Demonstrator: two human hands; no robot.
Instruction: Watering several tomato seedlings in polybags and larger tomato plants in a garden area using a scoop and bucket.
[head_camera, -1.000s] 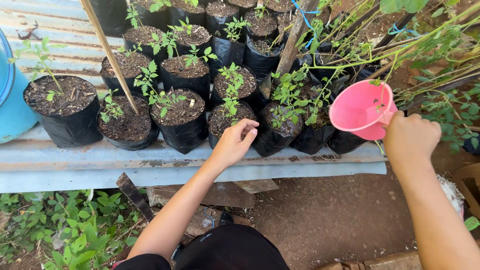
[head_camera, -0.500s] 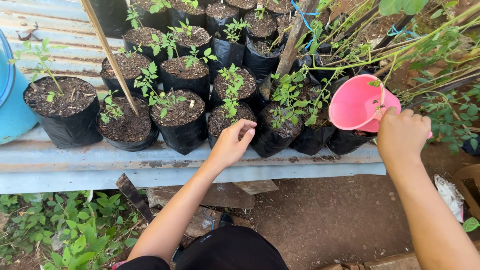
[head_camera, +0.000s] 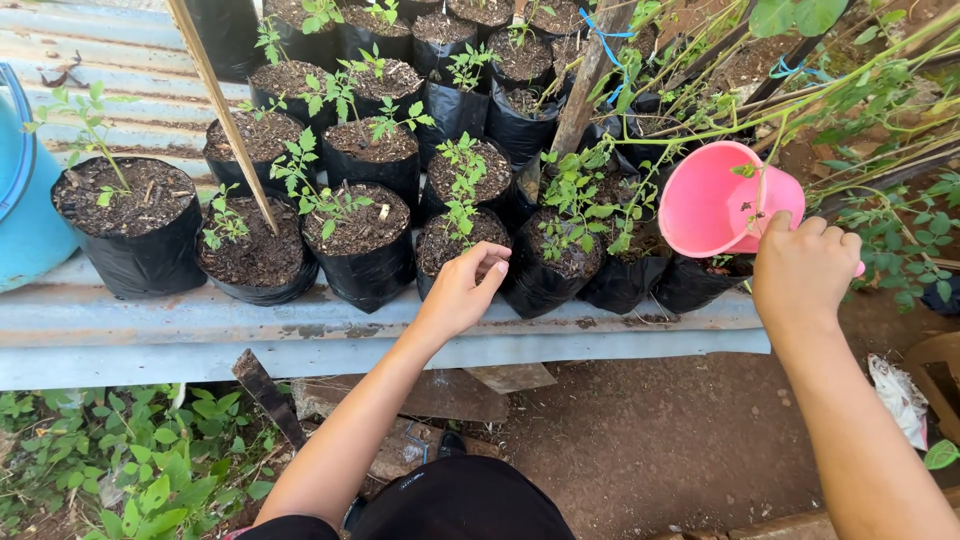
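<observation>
Right hand grips the pink scoop, tilted mouth-left, right of the seedling bag; left hand, seemingly pinching nothing, touches that bag's front rim.

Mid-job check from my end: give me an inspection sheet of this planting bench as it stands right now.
Surface: corrugated metal sheet, blue-grey with rust patches, carrying rows of black grow bags.
Job's things: pink scoop, tilted toward the bags; seedling bag with a small green plant.
Clutter: slanted wooden stick among the bags; blue container at the sheet's far left edge; wood scraps on the ground below.
Grippers: left hand hovers at the seedling bag's near rim, fingers curled, holding nothing visible; right hand grips the pink scoop.
Cables: nothing seen; only a blue tie on a post.
Surroundings: bare soil, weeds, leafy branches.
</observation>
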